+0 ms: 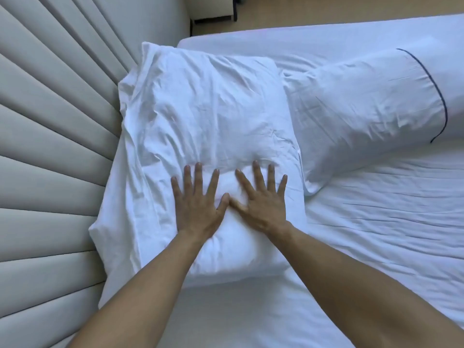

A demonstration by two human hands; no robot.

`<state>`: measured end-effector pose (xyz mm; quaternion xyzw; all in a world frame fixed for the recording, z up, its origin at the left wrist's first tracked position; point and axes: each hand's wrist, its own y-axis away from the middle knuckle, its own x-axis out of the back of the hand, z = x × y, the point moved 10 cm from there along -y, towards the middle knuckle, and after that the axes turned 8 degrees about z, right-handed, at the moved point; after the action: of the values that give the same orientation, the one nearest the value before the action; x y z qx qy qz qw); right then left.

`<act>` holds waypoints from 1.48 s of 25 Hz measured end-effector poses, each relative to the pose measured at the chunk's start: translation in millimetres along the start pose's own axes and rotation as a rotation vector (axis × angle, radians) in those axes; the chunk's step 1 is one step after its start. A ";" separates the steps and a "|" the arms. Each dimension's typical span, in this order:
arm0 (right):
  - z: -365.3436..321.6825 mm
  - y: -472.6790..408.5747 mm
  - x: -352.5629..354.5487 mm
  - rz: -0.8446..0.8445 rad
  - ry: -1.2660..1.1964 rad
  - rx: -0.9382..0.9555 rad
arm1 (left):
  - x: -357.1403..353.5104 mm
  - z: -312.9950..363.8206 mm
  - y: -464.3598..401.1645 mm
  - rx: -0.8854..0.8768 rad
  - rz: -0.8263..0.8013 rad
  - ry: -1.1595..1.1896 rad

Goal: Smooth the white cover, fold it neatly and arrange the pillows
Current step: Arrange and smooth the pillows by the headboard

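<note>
1. Padded grey headboard point(50, 151), ribbed in long channels, along the left of the bed.
2. Tan floor point(313, 11) beyond the mattress.
3. Pale furniture piece point(213, 7) standing on it, partly cropped.

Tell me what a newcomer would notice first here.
Two bare hands, the left hand and right hand, pressed flat with spread fingers on a wrinkled white pillow at centre. A second pillow with dark piping lies to its right on the bed, and a padded headboard fills the left side.
</note>
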<state>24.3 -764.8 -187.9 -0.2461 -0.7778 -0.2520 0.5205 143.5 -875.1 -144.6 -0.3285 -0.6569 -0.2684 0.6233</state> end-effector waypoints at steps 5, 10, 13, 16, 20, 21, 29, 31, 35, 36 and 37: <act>35.2 -3.4 -73.9 0.116 0.046 0.020 | -82.0 -8.8 10.1 -0.035 0.175 0.052; 25.9 -14.5 -110.3 0.239 -0.015 0.022 | -134.4 -21.8 7.3 -0.073 0.289 -0.009; 30.4 -15.4 -99.0 0.199 -0.020 0.044 | -123.2 -15.6 3.4 -0.057 0.253 0.000; 35.2 -11.8 -87.6 0.114 -0.067 0.101 | -109.5 -8.7 -0.9 -0.025 0.138 -0.051; 59.8 -1.9 -66.6 0.122 -0.199 0.204 | -78.4 12.3 -5.9 0.103 0.086 -0.065; 75.7 -1.4 -56.7 0.190 -0.269 0.156 | -66.4 27.0 -14.8 0.119 0.129 -0.017; 294.3 -24.6 -102.2 0.315 -1.246 -1.165 | -103.8 302.7 -94.7 -0.475 0.281 0.150; 301.6 -55.5 -124.2 0.284 -1.404 -1.139 | -135.0 319.4 -96.3 -0.524 0.301 0.107; 305.4 -95.7 -118.4 0.365 -1.488 -0.969 | -144.8 310.1 -90.8 -0.568 0.403 0.078; 312.2 -96.0 -106.1 0.427 -1.464 -0.909 | -142.4 310.2 -91.4 -0.559 0.389 0.081; 320.7 -89.8 -91.1 0.481 -1.460 -0.860 | -137.7 311.4 -91.3 -0.547 0.373 0.091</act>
<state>-222.8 -635.4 -391.4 -0.6775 -0.6812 -0.1863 -0.2054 -125.6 -709.6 -301.0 -0.5857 -0.4609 -0.3305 0.5790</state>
